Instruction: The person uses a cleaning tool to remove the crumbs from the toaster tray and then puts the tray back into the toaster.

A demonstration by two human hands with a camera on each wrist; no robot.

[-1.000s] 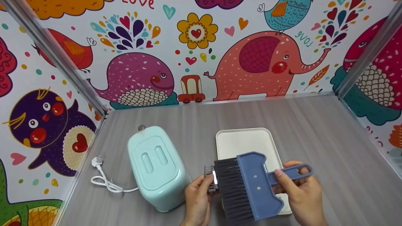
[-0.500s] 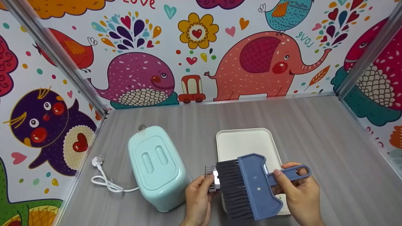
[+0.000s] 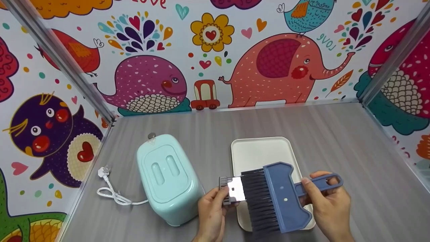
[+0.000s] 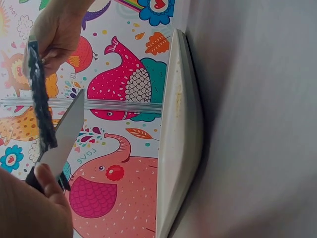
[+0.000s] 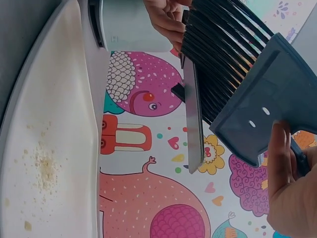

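My left hand [image 3: 212, 208] pinches the grey plastic end [image 3: 223, 191] of a flat metal crumb tray [image 3: 237, 189]. The sheet reaches right, under the bristles, and shows edge-on in the right wrist view. By its handle, my right hand [image 3: 327, 205] grips a blue brush [image 3: 287, 198] with long dark bristles [image 3: 263, 201]. These bristles lie across the metal sheet and cover most of it in the head view. Beneath both hands is a cream tray [image 3: 260, 151]; crumbs [image 5: 45, 166] are scattered on it in the right wrist view.
To the left of my hands stands a mint-green toaster [image 3: 164, 174] with a lid on top. Its white cord [image 3: 117, 200] and plug [image 3: 103, 172] lie on the grey table [image 3: 201, 134]. Cartoon-printed panels [image 3: 208, 67] wall in the back and sides.
My right hand has drawn the brush to the right, so more of the metal sheet shows beside the grey end. My left hand has stayed nearly still.
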